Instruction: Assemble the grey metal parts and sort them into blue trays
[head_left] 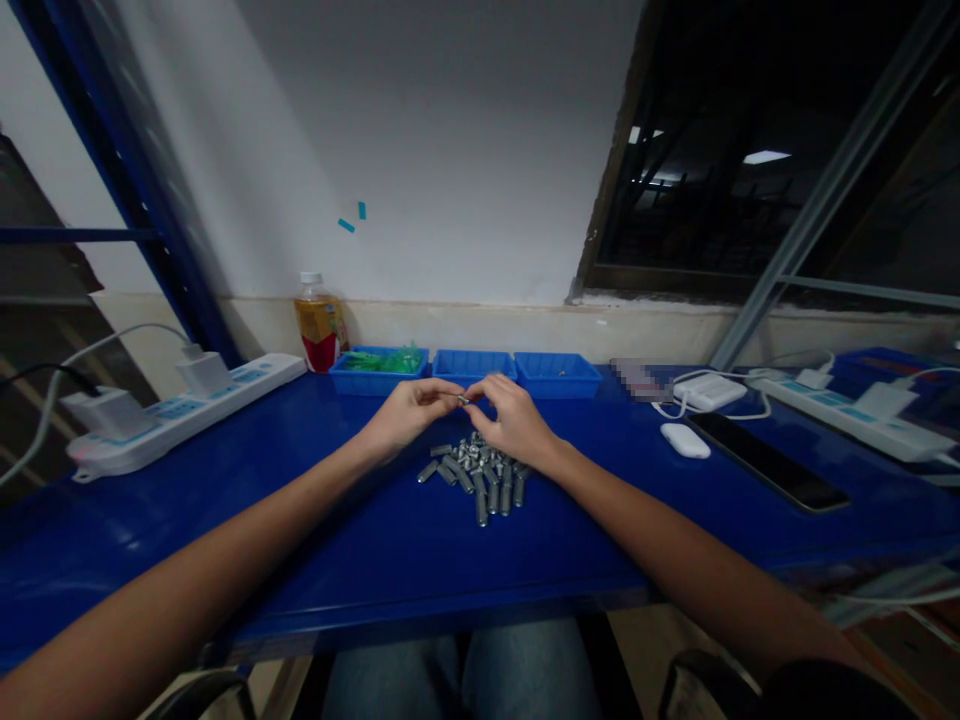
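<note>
My left hand [412, 408] and my right hand [510, 412] meet above the table, fingertips pinched around one small metal part [463, 400]. Its exact kind is too small to make out. Just below my hands lies a loose pile of metal pieces: long grey cylinders [481, 500] toward the front and shorter shiny pieces [471, 455] behind them. Beyond my fingers stand blue bins: the left bin [379, 384] holds green pieces [390, 358], the middle bin [472, 362] is partly hidden by my right hand, and the right bin [559, 380] has a tiny item inside.
A drink bottle [315, 325] stands by the wall. White power strips [187, 410] with cables flank the blue table [360, 560]. At right lie a phone [769, 462], a white earbud case [685, 440] and a white charger [707, 391].
</note>
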